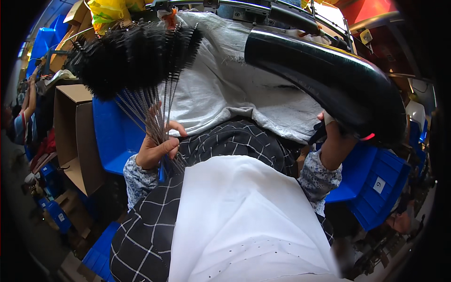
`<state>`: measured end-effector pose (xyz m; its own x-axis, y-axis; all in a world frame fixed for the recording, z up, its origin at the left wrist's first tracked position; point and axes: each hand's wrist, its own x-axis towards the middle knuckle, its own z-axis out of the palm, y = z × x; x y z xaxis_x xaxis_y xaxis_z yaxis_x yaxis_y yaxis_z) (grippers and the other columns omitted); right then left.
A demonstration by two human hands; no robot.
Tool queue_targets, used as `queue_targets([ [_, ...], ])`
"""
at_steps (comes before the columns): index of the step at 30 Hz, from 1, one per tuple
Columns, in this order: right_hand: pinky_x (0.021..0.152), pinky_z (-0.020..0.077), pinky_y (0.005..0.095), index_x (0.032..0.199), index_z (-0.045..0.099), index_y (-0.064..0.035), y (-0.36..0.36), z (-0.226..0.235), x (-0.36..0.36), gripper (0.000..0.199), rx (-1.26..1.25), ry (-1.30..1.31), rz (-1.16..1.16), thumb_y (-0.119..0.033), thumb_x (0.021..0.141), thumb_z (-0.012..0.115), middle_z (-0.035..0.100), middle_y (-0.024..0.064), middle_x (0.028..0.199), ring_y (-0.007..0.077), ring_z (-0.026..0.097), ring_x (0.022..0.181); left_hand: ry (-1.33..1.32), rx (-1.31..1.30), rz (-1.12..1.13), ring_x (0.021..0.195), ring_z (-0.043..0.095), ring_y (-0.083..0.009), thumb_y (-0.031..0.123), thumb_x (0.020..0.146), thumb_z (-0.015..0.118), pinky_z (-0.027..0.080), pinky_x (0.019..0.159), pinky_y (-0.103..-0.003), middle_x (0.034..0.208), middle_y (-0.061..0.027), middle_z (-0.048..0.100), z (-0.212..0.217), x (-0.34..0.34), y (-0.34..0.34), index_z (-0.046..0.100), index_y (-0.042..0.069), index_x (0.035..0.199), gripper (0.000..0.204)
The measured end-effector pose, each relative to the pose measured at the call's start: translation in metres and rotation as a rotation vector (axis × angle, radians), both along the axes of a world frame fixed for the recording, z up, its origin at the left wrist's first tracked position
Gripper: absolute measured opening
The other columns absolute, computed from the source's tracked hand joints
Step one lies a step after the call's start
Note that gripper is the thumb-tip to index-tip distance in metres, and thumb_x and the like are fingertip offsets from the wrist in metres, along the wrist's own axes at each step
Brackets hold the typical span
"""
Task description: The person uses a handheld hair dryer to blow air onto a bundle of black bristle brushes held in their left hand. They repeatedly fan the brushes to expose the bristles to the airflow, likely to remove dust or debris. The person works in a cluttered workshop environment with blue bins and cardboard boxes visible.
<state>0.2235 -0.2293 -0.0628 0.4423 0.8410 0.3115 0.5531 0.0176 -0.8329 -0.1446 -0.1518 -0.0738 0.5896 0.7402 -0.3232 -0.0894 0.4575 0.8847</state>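
I am looking down at my own lap, draped in a grey cloth (221, 89); everything here is placed relative to that cloth. At its left edge, my left hand (157, 145) is closed tight around the twisted wire stems of a bundle of bottle brushes (136, 58). I grip the stems low and together, apparently so the black bristle heads fan upward and away from me, above the cloth's upper left corner. At the cloth's right edge, my right hand (331, 134) reaches up to a large glossy black curved tube (329, 70), which arcs across the top right of the cloth with its open end toward the brushes. The fingers are hidden behind the tube, so I cannot tell how firmly they are closed; the hand seems to prop the tube from below to steady it. Just left of the cloth, behind my left hand, stands a blue plastic bin (112, 136), with an open cardboard box (75, 136) beyond it. Right of the cloth, beneath the tube, sit more blue crates (376, 188).
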Motion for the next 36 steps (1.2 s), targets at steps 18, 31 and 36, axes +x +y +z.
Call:
queue_targets([
  [18,0.057,0.0466,0.0261,0.093,0.051,0.0064,0.000,-0.005,0.006,0.026,0.061,-0.356,-0.145,0.002,0.068,0.057,0.057,0.0113,0.076,0.0150,0.055,0.062,0.122,0.198,0.092,0.045,0.040,-0.0049,0.002,0.074,0.058,0.033,0.039,-0.015,0.070,-0.0052,0.048,-0.009,0.012,0.004,0.019,0.015,0.128,0.069],
  [31,0.074,0.0412,0.0307,0.096,0.054,-0.0034,-0.014,-0.022,0.024,0.035,-0.024,-0.690,-0.168,-0.013,0.065,0.066,0.056,0.0076,0.089,0.0187,0.054,0.080,0.213,0.192,0.084,0.049,0.046,-0.0070,0.003,0.076,0.056,0.039,0.044,-0.017,0.073,-0.0057,0.049,-0.007,0.021,0.008,0.016,0.012,0.129,0.067],
  [36,0.057,0.0430,0.0263,0.082,0.053,0.0056,0.007,0.012,-0.003,0.012,0.120,0.272,-0.048,0.003,0.070,0.054,0.055,0.0108,0.069,0.0159,0.053,0.060,0.203,0.138,0.008,0.050,0.047,-0.0076,0.003,0.075,0.058,0.039,0.045,-0.018,0.076,-0.0068,0.050,-0.012,0.014,0.011,0.020,0.012,0.128,0.066],
])
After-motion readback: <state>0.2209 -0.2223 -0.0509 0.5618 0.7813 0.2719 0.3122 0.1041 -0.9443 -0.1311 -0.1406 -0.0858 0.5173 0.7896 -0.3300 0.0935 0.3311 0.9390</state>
